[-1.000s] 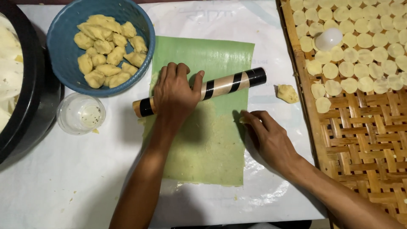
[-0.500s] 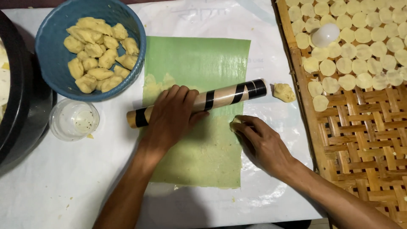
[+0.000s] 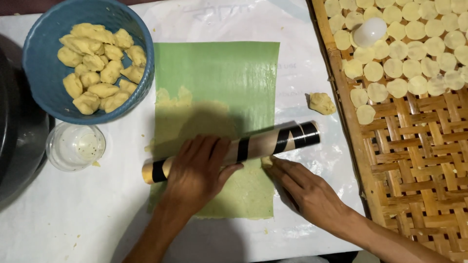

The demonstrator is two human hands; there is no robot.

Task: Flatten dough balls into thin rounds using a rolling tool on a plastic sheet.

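Note:
My left hand [image 3: 197, 173] presses palm-down on a tan roller with black bands [image 3: 273, 141], which lies across a green sheet [image 3: 219, 73]. Flattened yellow dough [image 3: 195, 114] shows under the sheet, spreading past its left edge. My right hand [image 3: 304, 190] rests flat on the sheet's right edge, fingertips touching a bit of dough just below the roller. A blue bowl [image 3: 44, 63] of yellow dough lumps [image 3: 100, 65] stands at the upper left.
A woven bamboo tray [image 3: 414, 156] at the right holds several round dough discs [image 3: 390, 48] and a white egg-shaped thing [image 3: 369, 32]. One loose dough lump [image 3: 322, 103] lies beside it. A small clear cup [image 3: 75, 146] and a dark pot [image 3: 14, 146] stand at the left. White plastic covers the table.
The roller has travelled down the green sheet toward me under my left hand, and more of the flattened dough now shows above it. My right hand stayed on the sheet's right edge.

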